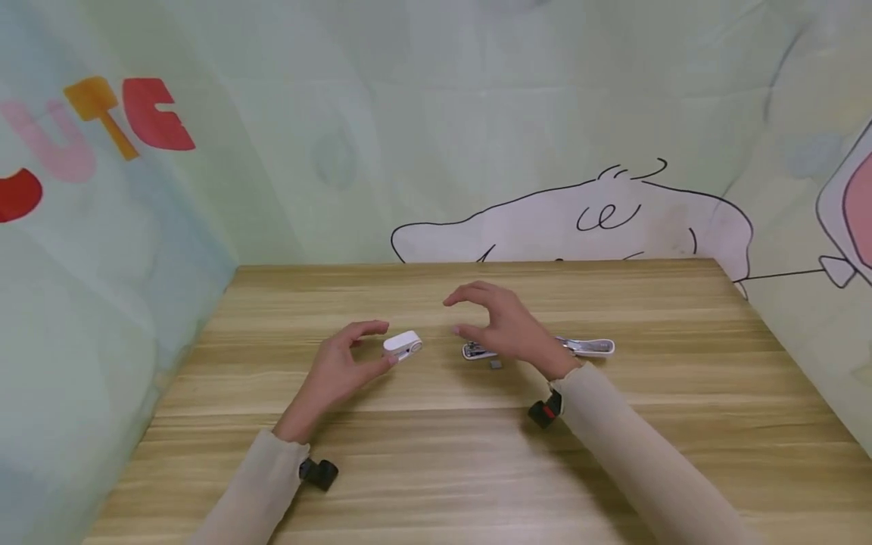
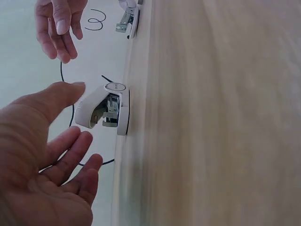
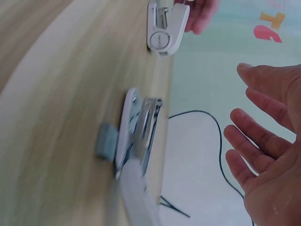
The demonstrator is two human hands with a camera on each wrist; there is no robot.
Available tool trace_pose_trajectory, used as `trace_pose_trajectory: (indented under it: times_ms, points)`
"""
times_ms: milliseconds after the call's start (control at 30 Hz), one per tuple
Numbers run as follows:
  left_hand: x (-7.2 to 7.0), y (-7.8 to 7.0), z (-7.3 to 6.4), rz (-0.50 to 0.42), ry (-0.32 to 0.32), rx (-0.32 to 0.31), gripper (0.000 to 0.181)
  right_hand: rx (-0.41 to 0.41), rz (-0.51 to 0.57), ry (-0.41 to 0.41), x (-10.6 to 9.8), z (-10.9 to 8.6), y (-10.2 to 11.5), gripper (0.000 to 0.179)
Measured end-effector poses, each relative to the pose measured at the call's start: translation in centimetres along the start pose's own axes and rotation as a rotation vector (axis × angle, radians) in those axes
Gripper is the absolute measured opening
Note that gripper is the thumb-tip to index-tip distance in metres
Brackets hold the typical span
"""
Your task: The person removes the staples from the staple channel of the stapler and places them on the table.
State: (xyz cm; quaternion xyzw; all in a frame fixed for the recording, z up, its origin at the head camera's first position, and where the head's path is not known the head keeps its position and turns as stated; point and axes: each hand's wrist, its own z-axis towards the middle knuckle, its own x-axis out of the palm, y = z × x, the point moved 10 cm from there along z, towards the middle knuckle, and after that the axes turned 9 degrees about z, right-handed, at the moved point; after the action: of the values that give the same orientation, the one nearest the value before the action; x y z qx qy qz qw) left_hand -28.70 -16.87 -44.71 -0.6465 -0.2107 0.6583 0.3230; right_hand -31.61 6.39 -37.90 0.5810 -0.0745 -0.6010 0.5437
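A small white stapler [image 1: 403,344] stands on the wooden table, its jaw gaping in the left wrist view. My left hand [image 1: 341,365] curves loosely around its left side, thumb and forefinger spread; whether the thumb touches the stapler I cannot tell. A second, longer white stapler [image 1: 594,347] lies swung wide open, its metal magazine [image 3: 146,125] exposed. Above it hovers my right hand [image 1: 507,325], fingers loosely bent and nothing in its grasp, hiding the stapler's middle in the head view. Beside that stapler lies a small grey block [image 1: 496,365], seemingly a stick of staples.
The wooden table [image 1: 436,469] reaches back to a printed cloth backdrop [image 1: 306,136] with letters and a line-drawn animal. Dark wrist cameras [image 1: 319,474] sit at both sleeves.
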Motion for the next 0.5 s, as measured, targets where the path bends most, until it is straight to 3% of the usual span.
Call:
trace_pose_trajectory:
  times_ms: [333,500]
  points:
    - [1.4,1.7,0.9,0.016,0.035,-0.006,0.043,-0.014,0.080,0.081,3.6,3.2,1.4,0.036]
    - [1.8,1.7,1.4,0.005,0.025,0.025,0.037,0.009,0.114,0.149,6.1,4.2,1.4,0.033]
